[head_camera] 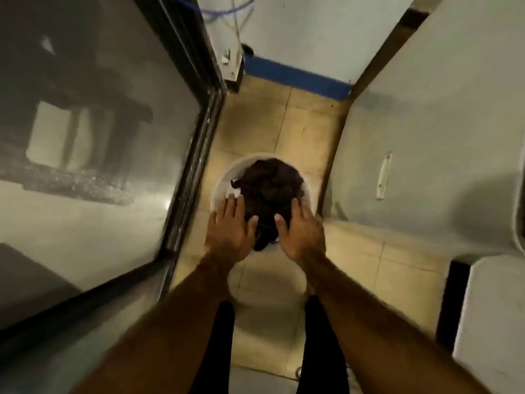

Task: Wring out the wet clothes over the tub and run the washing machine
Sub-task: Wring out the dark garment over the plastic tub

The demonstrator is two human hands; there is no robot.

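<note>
Head view looked straight down at a white tub (220,186) that sat on the tan tiled floor (301,123), between a glass door (93,143) on your left and a pale door (426,132) with a small handle (384,176) on your right. The clothes (270,186) filled the tub as one dark, crumpled heap, brownish-black and lumpy, mounded up to the rim, with a fold reaching the near edge. Your left hand (230,231) was spread flat, fingers extended and relaxed, over the tub's near-left rim and gripping nothing. Your right hand (301,233) was likewise open, fingers together, over the near-right side of the heap; you could not tell whether either palm actually touched the cloth. Both bare forearms reached down from the bottom of the frame, and your dark trouser legs (224,336) stood on the tiles below them.
</note>
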